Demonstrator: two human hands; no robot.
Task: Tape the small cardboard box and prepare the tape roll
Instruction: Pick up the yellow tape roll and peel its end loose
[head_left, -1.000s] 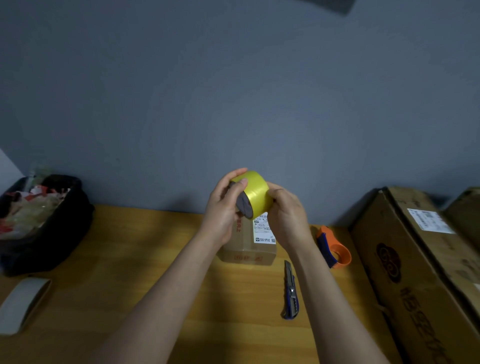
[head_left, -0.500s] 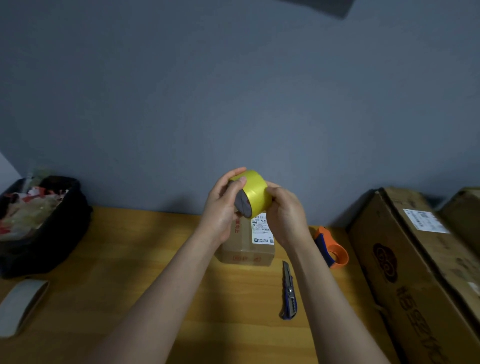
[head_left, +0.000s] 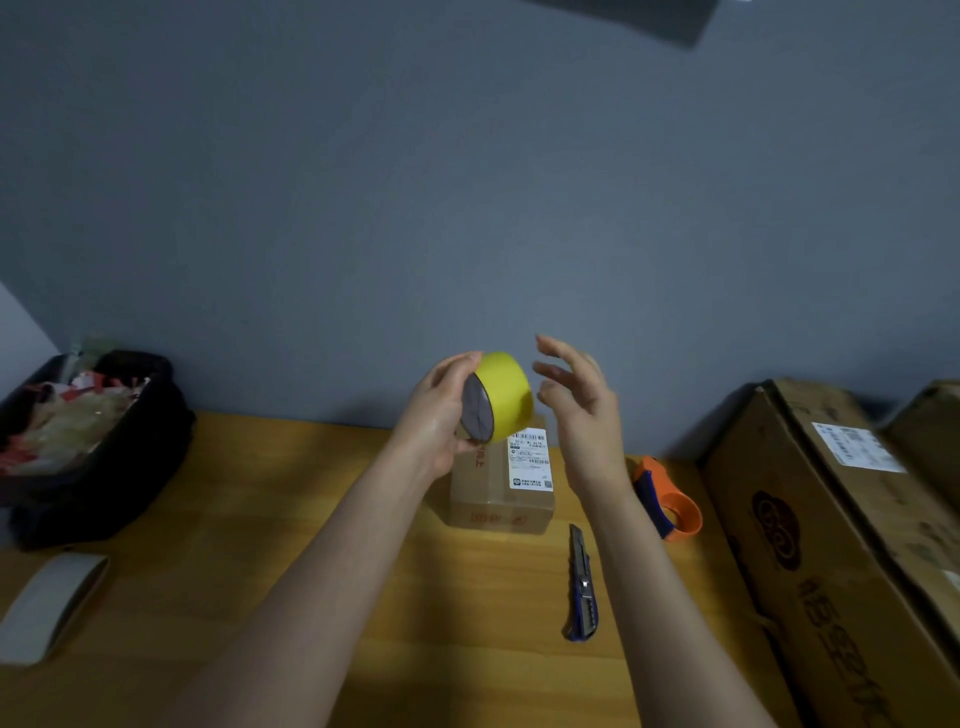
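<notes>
Head view: desk (head_left: 260, 519) runs to grey wall, big carton (head_left: 831, 545) crowds right edge, black bin (head_left: 104, 457) far left. Small cardboard box (head_left: 501, 483) sits mid-desk, directly below your hands, label up. Free desk in front of box; knife (head_left: 583, 587) and orange dispenser (head_left: 667, 501) just right of it. Yellow tape roll (head_left: 501, 397) held in air, core axis roughly level. Left hand (head_left: 441, 415) clasps roll; right hand (head_left: 582, 405) spread open, empty, just beside roll. Right nearer for finding tape end, probably.
</notes>
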